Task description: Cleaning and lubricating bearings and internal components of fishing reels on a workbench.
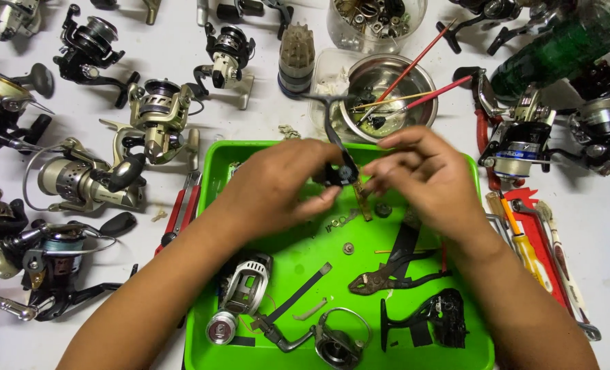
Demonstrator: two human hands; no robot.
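At the centre of the frame, just above the green tray (212, 205), both hands meet on a small black reel part (341, 173) with a thin dark bail arm curving up from it toward the upper middle. The left hand (277, 181) has a narrow grip, thumb and fingertips pinched on the part's left side; the right hand (425, 175) closes its fingertips on the right side, though whether it grips the part itself or a small fitting on it cannot be told. The work looks like fine fitting or loosening on this piece, so it seems wise to keep it low over the tray, where any dropped bit would land among the small washers and screws (339, 223) just beneath. Steadying with the left and turning only with the right should spare the thin arm. Black pliers (394, 270) lie lower in the tray, a silver spool (243, 284) at lower left; fishing reels (157, 120) crowd the white desk (606, 226).
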